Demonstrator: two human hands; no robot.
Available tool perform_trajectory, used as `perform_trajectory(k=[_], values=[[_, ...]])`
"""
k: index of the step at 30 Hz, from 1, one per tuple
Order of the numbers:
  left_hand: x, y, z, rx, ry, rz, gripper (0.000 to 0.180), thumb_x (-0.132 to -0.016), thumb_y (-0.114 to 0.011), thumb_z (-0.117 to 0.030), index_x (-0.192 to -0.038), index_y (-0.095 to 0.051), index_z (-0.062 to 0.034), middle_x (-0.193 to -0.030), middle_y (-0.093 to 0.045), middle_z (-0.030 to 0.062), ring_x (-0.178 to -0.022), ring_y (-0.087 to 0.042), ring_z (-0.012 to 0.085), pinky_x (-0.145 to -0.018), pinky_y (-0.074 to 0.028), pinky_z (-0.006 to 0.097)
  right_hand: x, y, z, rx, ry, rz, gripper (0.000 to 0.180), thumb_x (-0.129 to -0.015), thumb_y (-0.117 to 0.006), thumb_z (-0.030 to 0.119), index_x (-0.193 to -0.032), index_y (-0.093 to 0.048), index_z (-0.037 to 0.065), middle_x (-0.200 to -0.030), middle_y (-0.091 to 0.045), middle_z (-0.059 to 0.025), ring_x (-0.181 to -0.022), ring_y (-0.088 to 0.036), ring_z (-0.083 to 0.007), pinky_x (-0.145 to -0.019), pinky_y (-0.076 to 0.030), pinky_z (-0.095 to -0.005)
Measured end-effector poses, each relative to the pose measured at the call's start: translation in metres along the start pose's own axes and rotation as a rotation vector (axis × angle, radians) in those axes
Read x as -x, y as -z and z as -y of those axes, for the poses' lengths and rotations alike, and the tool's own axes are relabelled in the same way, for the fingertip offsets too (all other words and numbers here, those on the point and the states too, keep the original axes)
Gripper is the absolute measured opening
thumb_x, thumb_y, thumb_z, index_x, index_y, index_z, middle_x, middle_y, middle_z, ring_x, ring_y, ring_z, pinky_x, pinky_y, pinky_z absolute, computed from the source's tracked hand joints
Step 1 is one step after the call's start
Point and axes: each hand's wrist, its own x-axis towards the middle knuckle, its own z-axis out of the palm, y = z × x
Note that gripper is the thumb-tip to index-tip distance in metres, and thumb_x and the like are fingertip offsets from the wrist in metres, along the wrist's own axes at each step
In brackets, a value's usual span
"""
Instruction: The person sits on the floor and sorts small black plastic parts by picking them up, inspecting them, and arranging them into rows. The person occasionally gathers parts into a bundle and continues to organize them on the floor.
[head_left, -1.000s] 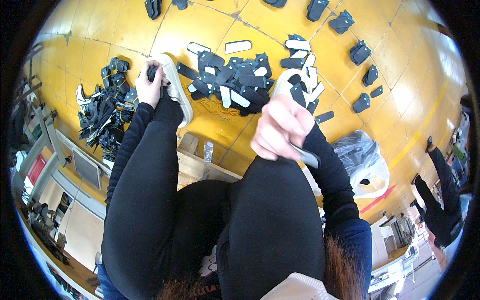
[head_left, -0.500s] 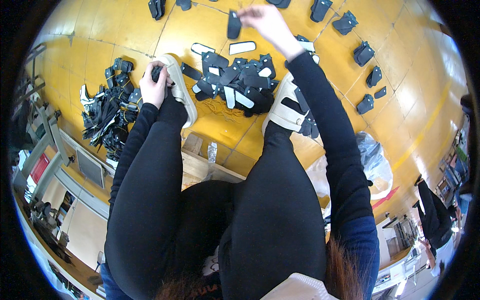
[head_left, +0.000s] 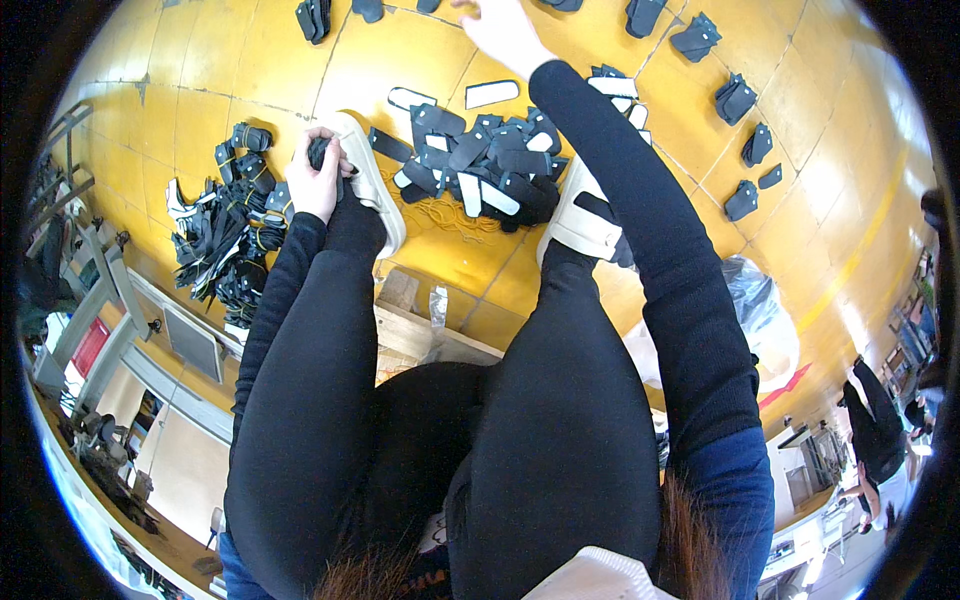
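My left hand (head_left: 318,178) is closed around a small bunch of black flat pieces (head_left: 318,152), beside my left shoe (head_left: 372,190). At the top edge my right hand (head_left: 500,28) reaches out over the floor, partly cut off by the frame. Its visible thumb and finger are apart, with nothing seen between them. Just left of its fingertips lies a black piece (head_left: 428,5). Between my shoes is a loose heap of black flat pieces (head_left: 490,160), some showing white faces. Two white-faced pieces, one of them (head_left: 492,94), lie at the heap's far side.
Bundles of black pieces tied with yellow bands (head_left: 235,220) pile up at the left. Small stacks, such as one (head_left: 735,98), curve along the right. A clear plastic bag (head_left: 755,320) sits right of my leg. My right shoe (head_left: 580,230) borders the heap.
My right hand has moved farther away and slightly left, toward the top edge. The black piece it held is no longer visible in it. My left hand keeps its hold.
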Motion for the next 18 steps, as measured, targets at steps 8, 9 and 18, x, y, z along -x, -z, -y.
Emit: perform_trajectory(k=[8,9,18], values=[[-0.001,0.003,0.008,0.006,-0.016,-0.003,0.01,-0.089,-0.057,-0.008,-0.097,-0.055,-0.0021,-0.066,-0.059,0.0042,-0.055,-0.059,0.0093,-0.053,-0.048,0.024,-0.028,-0.004,0.009,0.185,0.185,0.099,0.014,-0.076,-0.052,0.011,-0.084,-0.063,0.007,-0.092,-0.058,-0.0156,-0.092,-0.055,-0.0333,-0.08,-0.045,-0.044],[-0.003,-0.002,0.006,0.015,-0.022,-0.004,0.009,-0.089,-0.057,-0.008,-0.096,-0.055,-0.0024,-0.065,-0.059,0.0045,-0.055,-0.059,0.0098,-0.052,-0.048,0.024,-0.039,0.001,0.016,0.121,0.054,0.191,0.015,-0.076,-0.053,0.012,-0.084,-0.064,0.007,-0.093,-0.059,-0.0146,-0.093,-0.055,-0.033,-0.08,-0.045,-0.0446],[-0.003,-0.003,0.004,0.032,-0.025,0.016,0.01,-0.089,-0.057,-0.007,-0.097,-0.054,-0.0021,-0.067,-0.059,0.005,-0.056,-0.059,0.0103,-0.053,-0.049,0.024,-0.063,-0.03,-0.022,0.486,0.065,0.422,0.019,-0.08,-0.051,0.016,-0.078,-0.066,0.004,-0.08,-0.062,-0.0162,-0.072,-0.06,-0.0306,-0.068,-0.049,-0.042]])
